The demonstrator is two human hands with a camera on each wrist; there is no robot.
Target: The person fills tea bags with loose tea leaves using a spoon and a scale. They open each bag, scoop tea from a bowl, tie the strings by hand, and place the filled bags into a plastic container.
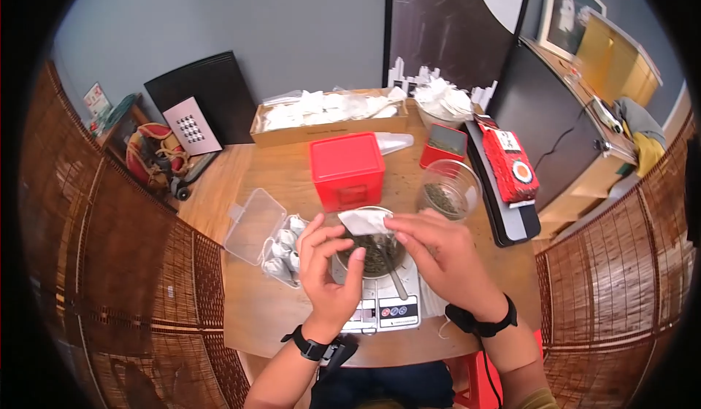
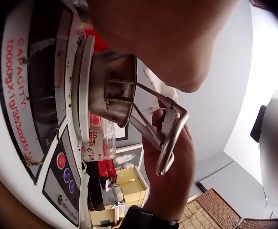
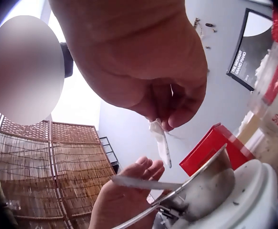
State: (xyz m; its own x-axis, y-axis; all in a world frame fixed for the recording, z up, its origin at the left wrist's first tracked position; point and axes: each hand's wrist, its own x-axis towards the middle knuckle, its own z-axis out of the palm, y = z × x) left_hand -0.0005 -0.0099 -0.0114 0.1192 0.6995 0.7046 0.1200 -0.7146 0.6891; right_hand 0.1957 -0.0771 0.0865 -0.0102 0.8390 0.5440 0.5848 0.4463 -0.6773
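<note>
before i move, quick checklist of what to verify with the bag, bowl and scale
1. Right hand pinches white bag: ok
2. Left hand open, holding nothing: ok
3. Metal bowl upright on scale: ok
4. Dried leaves in the bowl: ok
5. Bowl rim free of utensils: not ok, a utensil handle juts over it
6. Scale reading: cannot tell, not legible

the pouch (image 1: 366, 223) is white, the leaves (image 1: 365, 259) seemingly green.

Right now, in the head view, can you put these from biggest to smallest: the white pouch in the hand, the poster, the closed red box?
1. Poster
2. Closed red box
3. White pouch, pinched by the right hand
</note>
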